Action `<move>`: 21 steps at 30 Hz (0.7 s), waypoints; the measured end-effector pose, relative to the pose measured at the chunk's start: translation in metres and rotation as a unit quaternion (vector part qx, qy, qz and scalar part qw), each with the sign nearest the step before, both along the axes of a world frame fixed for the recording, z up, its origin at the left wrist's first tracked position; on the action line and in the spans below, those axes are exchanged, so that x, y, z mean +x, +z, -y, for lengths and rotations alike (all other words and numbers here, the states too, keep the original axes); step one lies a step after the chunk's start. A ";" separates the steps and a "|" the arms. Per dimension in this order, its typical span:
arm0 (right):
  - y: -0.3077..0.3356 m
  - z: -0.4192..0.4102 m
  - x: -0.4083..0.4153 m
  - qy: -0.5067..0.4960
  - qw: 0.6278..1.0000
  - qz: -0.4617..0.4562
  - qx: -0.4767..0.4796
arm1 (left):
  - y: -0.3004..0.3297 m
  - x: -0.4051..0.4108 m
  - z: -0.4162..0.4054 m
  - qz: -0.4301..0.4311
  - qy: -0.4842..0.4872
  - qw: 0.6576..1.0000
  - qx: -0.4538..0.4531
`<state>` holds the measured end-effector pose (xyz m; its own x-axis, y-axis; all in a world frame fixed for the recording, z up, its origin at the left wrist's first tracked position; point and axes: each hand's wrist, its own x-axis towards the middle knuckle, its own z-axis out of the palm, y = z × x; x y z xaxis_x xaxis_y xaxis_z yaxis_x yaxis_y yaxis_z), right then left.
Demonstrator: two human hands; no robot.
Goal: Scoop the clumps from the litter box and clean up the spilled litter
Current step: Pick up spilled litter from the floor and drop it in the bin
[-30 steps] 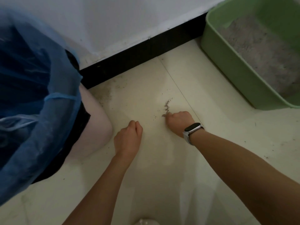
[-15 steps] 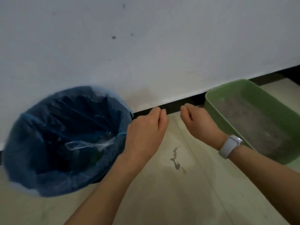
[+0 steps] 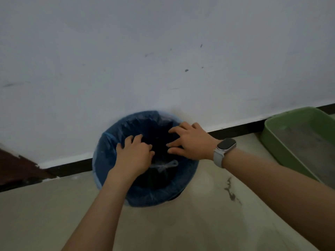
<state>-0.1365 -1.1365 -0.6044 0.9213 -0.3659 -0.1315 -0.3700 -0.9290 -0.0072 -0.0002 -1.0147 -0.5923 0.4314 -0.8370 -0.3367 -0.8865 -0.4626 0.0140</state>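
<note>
Fingers (image 3: 174,130) spread on the right hand (image 3: 190,142), loosely curled on the left hand (image 3: 135,153), both held above a blue-lined trash bin (image 3: 108,160), beside a green litter box (image 3: 275,142).

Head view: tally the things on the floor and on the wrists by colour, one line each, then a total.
Blue: 1, the bin liner
Green: 1, the litter box
Grey: 1, the spilled litter
Pale: 1, the wristwatch
Total: 4
</note>
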 end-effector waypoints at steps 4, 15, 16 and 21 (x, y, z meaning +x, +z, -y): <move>0.006 -0.001 -0.003 -0.035 0.992 0.125 0.007 | -0.005 -0.003 0.003 0.047 -0.005 0.983 -0.180; -0.032 0.039 -0.131 -0.249 0.913 0.299 0.125 | -0.012 -0.110 0.054 -0.081 -0.083 0.922 -0.370; -0.042 0.042 -0.147 -0.277 0.907 0.287 0.138 | -0.016 -0.128 0.056 -0.114 -0.113 0.911 -0.381; -0.109 0.055 -0.208 -0.346 0.917 0.101 0.169 | -0.081 -0.200 0.069 -0.158 -0.230 0.908 -0.312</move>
